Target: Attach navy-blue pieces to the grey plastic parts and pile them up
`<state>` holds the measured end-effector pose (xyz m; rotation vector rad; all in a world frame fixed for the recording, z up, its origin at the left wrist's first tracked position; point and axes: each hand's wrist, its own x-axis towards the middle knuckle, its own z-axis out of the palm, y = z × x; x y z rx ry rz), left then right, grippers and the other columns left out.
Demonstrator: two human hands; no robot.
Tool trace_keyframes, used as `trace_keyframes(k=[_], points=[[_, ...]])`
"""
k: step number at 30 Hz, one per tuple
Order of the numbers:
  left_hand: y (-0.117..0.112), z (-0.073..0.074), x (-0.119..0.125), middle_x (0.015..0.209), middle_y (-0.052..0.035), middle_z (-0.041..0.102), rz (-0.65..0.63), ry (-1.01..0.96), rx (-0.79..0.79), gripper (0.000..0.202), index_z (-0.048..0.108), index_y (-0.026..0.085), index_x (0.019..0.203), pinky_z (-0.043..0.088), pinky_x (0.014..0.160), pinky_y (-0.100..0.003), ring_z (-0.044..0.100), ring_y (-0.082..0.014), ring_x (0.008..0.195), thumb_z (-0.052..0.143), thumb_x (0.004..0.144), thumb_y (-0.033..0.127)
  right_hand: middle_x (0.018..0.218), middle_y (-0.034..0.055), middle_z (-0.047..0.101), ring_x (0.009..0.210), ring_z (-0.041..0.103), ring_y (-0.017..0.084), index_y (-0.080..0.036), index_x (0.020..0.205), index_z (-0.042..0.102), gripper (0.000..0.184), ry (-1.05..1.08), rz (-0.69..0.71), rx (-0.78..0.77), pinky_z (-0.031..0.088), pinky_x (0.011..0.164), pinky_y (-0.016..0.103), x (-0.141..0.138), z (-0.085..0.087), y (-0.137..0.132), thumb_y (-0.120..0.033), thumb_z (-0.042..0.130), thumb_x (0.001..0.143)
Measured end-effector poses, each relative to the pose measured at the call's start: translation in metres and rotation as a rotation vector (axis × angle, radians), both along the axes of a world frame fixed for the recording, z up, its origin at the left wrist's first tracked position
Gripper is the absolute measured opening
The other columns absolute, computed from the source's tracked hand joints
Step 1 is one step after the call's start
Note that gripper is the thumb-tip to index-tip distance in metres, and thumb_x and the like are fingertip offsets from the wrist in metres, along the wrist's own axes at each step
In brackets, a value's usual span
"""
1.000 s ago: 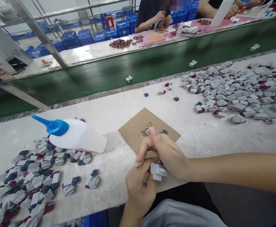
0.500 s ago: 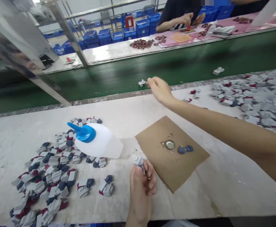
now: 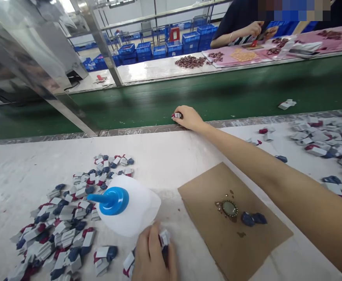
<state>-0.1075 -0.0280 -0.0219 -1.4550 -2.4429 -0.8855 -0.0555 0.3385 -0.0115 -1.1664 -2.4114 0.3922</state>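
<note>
My right hand [image 3: 189,117] reaches far across the white table to the edge of the green conveyor belt [image 3: 165,101], fingers closed on a small grey and red plastic part [image 3: 177,115]. My left hand [image 3: 153,255] rests low at the table's near edge, holding a small grey part [image 3: 164,237] beside the white glue bottle [image 3: 130,205] with the blue nozzle. A brown cardboard square [image 3: 261,242] lies under my right forearm, with a small round cap of glue [image 3: 229,208] and two dark blue pieces [image 3: 253,218] on it.
A heap of grey, blue and red parts [image 3: 68,218] lies at the left, another heap [image 3: 329,144] at the right. One loose part [image 3: 287,104] rides on the belt. A metal frame post [image 3: 54,101] slants at the left. Across the belt a person's hands [image 3: 254,28] work at a pink mat.
My right hand went from the part held before me out to the belt's edge and now grips a part there. The left hand dropped toward the bottle. The view shifted left.
</note>
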Motion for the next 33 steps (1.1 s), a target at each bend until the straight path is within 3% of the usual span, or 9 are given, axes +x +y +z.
trace_keyframes(k=[4,7,11,16,20,22,26,30,33], points=[[-0.002,-0.003,-0.004,0.100,-0.0142,0.057,-0.037,0.167,-0.006,0.040,0.056,0.017,0.110,0.041,0.070,-0.034,0.053,-0.0254,0.083,0.060,0.073,0.030,0.097,0.0049,0.061,0.077,0.053,0.014,-0.018,0.096,0.058,0.021,0.142,0.152,-0.082,0.041,0.068,0.025,0.019,0.020,-0.059,-0.029,0.048,0.081],[-0.008,-0.005,-0.002,0.109,-0.0190,0.052,-0.058,0.153,0.087,0.052,0.053,0.015,0.115,0.040,0.078,-0.042,0.049,-0.0318,0.097,0.066,0.068,0.033,0.094,0.0049,0.061,0.072,0.053,0.013,-0.018,0.098,0.057,0.026,0.320,0.300,-0.324,0.043,0.060,0.025,0.057,0.037,-0.121,-0.030,0.057,0.075],[-0.011,0.005,0.013,0.104,-0.0137,0.055,-0.128,0.156,0.308,0.054,0.056,0.020,0.111,0.036,0.085,-0.044,0.049,-0.0295,0.098,0.072,0.060,0.021,0.084,0.0027,0.060,0.064,0.053,0.011,-0.019,0.093,0.051,0.027,0.415,0.305,-0.591,0.043,0.053,0.022,0.113,0.057,-0.194,-0.031,0.063,0.073],[0.002,0.036,0.070,0.094,-0.0076,0.064,-0.286,-0.918,0.340,0.038,0.056,0.023,0.113,0.047,0.059,-0.027,0.059,-0.0166,0.072,0.052,0.079,0.038,0.078,0.0017,0.061,0.062,0.053,0.011,-0.018,0.081,0.055,0.020,0.316,0.373,-0.522,0.044,0.054,0.023,0.148,0.074,-0.249,-0.033,0.065,0.072],[0.011,0.054,0.095,0.076,-0.0049,0.068,-0.239,-1.405,0.181,0.027,0.067,0.017,0.089,0.045,0.045,-0.020,0.059,-0.0117,0.055,0.065,0.069,0.036,0.095,0.0050,0.062,0.083,0.057,0.016,-0.020,0.095,0.059,0.025,0.216,0.506,-0.369,0.046,0.066,0.026,0.168,0.072,-0.239,-0.035,0.061,0.075],[0.010,0.058,0.093,0.072,-0.0048,0.069,-0.089,-1.635,0.179,0.021,0.066,0.015,0.082,0.047,0.046,-0.017,0.063,-0.0125,0.057,0.066,0.069,0.031,0.100,0.0066,0.062,0.083,0.057,0.017,-0.020,0.104,0.058,0.033,0.136,0.303,-0.270,0.046,0.063,0.026,0.186,0.061,-0.212,-0.042,0.054,0.079],[0.003,0.058,0.079,0.086,-0.0070,0.070,0.182,-1.899,0.186,0.009,0.062,0.014,0.081,0.052,0.056,-0.014,0.067,-0.0121,0.074,0.057,0.075,0.009,0.098,0.0115,0.062,0.078,0.058,0.023,-0.016,0.102,0.060,0.039,-0.230,-0.363,0.033,0.040,0.051,0.028,0.233,0.028,-0.154,-0.046,0.044,0.081],[-0.003,0.051,0.071,0.089,-0.0043,0.067,0.194,-1.944,0.261,0.012,0.059,0.016,0.087,0.055,0.059,-0.020,0.065,-0.0118,0.077,0.056,0.076,0.011,0.100,0.0109,0.061,0.078,0.058,0.024,-0.018,0.104,0.060,0.044,-0.365,-0.470,0.019,0.035,0.045,0.026,0.261,0.008,-0.133,-0.049,0.039,0.081],[-0.005,0.045,0.070,0.073,0.0033,0.060,0.128,-1.926,0.316,0.016,0.059,0.018,0.080,0.047,0.043,-0.013,0.056,-0.0055,0.059,0.068,0.068,0.021,0.103,0.0112,0.060,0.087,0.056,0.025,-0.018,0.106,0.058,0.043,-0.363,-0.435,0.058,0.037,0.049,0.027,0.256,0.009,-0.127,-0.048,0.038,0.082]])
